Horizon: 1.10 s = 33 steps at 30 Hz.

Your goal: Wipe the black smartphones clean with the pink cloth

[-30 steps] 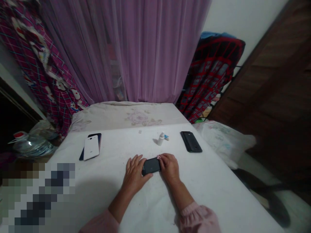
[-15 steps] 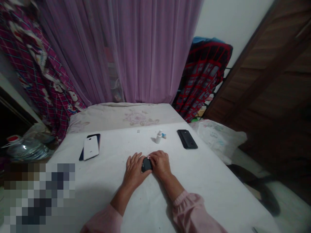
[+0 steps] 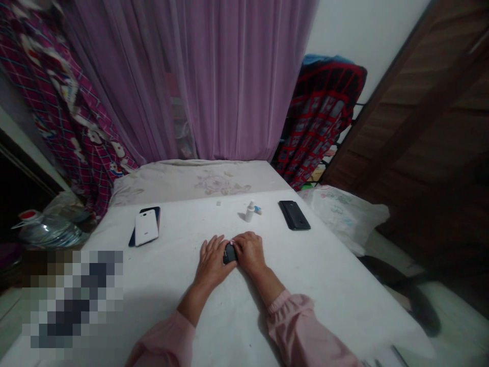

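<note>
Near the middle of the white-covered table lies a small flat black object (image 3: 229, 254) with rounded corners; its kind is not plain. My left hand (image 3: 211, 261) grips its left side, thumb along the near edge and the other fingers spread at the far side. My right hand (image 3: 249, 251) is closed at its right and far edge, fingertips pinching a small pale pink piece (image 3: 231, 242), perhaps cloth, against it. Part of the black object is hidden by the fingers. Beyond my right hand stands a small white spray bottle (image 3: 249, 212), with a small blue-and-white item (image 3: 257, 209) behind it.
A white phone (image 3: 146, 228) rests on a dark one (image 3: 132, 238) at the left. Stacked black phones (image 3: 294, 215) lie at the right. A tiny pale square (image 3: 218, 203) is at the back. Plastic bags (image 3: 342, 214) and a large water bottle (image 3: 49, 229) flank the table (image 3: 324, 300).
The view has shifted slightly, so the table items sit a little higher in it. Both hands stay on the black object, the right one pressing the pale piece in nearly the same spot.
</note>
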{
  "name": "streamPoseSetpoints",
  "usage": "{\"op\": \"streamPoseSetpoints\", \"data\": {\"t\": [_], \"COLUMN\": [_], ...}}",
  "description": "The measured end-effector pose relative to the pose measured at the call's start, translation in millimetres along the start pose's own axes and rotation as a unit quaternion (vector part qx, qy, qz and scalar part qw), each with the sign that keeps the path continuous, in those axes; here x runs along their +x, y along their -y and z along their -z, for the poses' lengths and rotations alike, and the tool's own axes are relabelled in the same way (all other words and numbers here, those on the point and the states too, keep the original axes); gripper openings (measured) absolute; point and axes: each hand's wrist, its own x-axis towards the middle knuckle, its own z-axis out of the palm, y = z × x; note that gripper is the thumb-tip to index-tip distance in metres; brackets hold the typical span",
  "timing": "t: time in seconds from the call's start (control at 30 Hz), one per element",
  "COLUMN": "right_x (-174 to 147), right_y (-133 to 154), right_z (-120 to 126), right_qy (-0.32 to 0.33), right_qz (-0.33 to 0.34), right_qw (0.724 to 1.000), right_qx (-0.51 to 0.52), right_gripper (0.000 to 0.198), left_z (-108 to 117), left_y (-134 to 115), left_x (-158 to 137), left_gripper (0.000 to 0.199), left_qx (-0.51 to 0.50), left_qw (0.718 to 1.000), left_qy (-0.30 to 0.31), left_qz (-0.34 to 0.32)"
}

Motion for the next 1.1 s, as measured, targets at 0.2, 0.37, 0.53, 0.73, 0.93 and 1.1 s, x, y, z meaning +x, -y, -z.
{"op": "streamPoseSetpoints", "data": {"t": [0.2,0.37,0.53,0.73,0.93,1.1], "right_x": [-1,-4,-6,-5,-6,-12], "right_y": [-27,-52,-59,-56,-50,-46], "right_z": [9,5,-3,-2,0,2], "right_qy": [-0.015,-0.077,-0.126,-0.126,-0.066,-0.042], "right_qz": [-0.038,-0.070,-0.104,-0.080,-0.025,0.012], "right_qw": [0.999,0.989,0.975,0.975,0.994,0.999], "right_qx": [0.014,0.106,0.148,0.163,0.083,0.032], "right_gripper": [0.013,0.021,0.039,0.032,0.023,0.024], "left_z": [3,3,1,2,4,5], "left_y": [-1,0,1,0,-4,-7], "left_x": [0,0,-1,-3,-3,-3], "left_gripper": [0.051,0.050,0.048,0.060,0.054,0.050], "left_qx": [-0.002,-0.005,-0.002,0.016,0.029,0.033], "left_qw": [1.000,1.000,1.000,1.000,0.999,0.999], "left_qy": [0.011,0.004,-0.010,0.003,0.006,0.002], "left_qz": [0.002,-0.001,-0.004,-0.014,-0.028,-0.020]}}
